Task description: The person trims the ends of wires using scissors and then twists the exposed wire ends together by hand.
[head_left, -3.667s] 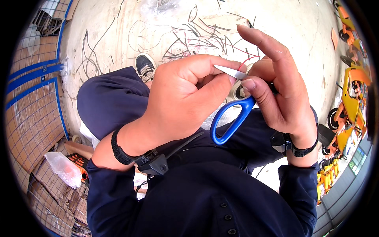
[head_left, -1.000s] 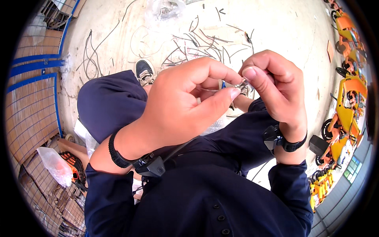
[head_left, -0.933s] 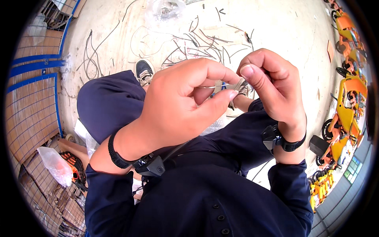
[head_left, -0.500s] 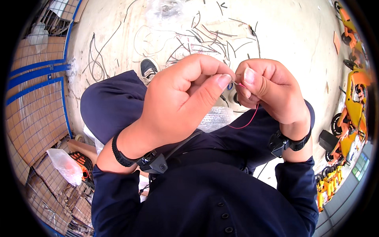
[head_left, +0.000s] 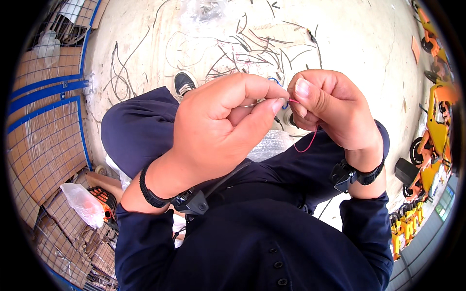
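The left hand (head_left: 218,131) and the right hand (head_left: 332,109) meet above the person's lap, fingertips touching or nearly so. A thin wire (head_left: 307,143) hangs in a loop below the right hand, and what seems to be a scissors handle (head_left: 274,80) shows just behind the fingertips. A sheet of bubble wrap (head_left: 272,145) lies on the lap under the hands. A shoe (head_left: 183,82) rests on the floor (head_left: 359,43) ahead of the left knee, with scattered cable offcuts (head_left: 242,48) lying beyond it. Wire-mesh cages (head_left: 43,126) stand along the left, with a plastic bag (head_left: 85,203) before them. Small ride-on vehicles (head_left: 439,126) line the right edge.
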Available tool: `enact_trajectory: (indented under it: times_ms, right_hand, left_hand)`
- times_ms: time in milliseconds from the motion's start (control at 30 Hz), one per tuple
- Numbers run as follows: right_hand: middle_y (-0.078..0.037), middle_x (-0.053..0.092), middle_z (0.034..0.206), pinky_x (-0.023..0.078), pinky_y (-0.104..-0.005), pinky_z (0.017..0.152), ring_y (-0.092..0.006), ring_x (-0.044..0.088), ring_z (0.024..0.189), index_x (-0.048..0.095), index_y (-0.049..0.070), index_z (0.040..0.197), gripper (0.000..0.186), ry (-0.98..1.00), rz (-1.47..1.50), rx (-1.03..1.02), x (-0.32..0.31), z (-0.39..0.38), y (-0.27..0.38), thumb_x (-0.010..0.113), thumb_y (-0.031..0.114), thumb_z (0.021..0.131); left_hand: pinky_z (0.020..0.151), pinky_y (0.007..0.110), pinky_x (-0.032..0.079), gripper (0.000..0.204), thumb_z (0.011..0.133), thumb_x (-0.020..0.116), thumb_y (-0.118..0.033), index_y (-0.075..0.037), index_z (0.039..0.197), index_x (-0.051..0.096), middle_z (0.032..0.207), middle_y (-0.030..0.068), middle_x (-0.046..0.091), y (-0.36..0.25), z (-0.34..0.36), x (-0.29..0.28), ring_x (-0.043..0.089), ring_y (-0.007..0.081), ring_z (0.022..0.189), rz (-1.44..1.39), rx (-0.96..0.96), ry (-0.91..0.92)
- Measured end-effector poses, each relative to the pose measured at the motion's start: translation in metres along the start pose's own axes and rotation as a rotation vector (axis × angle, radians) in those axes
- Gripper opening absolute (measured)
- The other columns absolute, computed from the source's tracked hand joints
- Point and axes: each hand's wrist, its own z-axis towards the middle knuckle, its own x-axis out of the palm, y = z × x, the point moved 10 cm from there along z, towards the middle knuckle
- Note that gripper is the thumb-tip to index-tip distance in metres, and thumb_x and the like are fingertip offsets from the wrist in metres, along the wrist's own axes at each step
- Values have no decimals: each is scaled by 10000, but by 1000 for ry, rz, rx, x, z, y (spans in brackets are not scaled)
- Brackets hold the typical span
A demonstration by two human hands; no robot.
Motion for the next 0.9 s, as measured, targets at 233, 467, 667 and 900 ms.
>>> enact_trajectory:
  times_ms: [233, 467, 667, 900]
  right_hand:
    - [38, 490, 613, 332, -196, 507, -47, 403, 550, 629, 46, 808, 256, -115, -105, -93, -8, 0, 9, 582, 252, 953]
    - [-2, 609, 748, 389, -208, 508, -88, 484, 558, 652, 36, 875, 75, -444, -831, -926, 0, -30, 72, 686, 24, 809]
    - [-45, 685, 764, 493, -194, 544, -95, 632, 618, 657, 27, 873, 80, -451, -748, -761, 3, -30, 58, 687, 21, 798]
    - [-63, 666, 732, 523, -213, 599, -104, 642, 634, 634, 9, 875, 84, -473, -704, -807, 2, -27, 52, 676, 7, 803]
  left_hand:
    - [507, 148, 264, 109, 877, 643, -28, 31, 968, 653, 706, -69, 553, 14, 1, 1, 362, -30, 581, -208, -157, -27]
    - [534, 134, 298, 121, 887, 638, -44, 41, 974, 640, 775, -33, 602, 34, 1, 3, 417, -32, 622, -356, -284, -17]
    - [528, 138, 285, 122, 881, 652, -59, 33, 960, 646, 740, -57, 571, 32, 1, -1, 391, -32, 606, -308, -251, -78]
    - [513, 156, 230, 111, 863, 677, -71, 16, 928, 654, 643, -114, 441, 22, 5, -7, 305, -27, 574, -129, -118, -121]
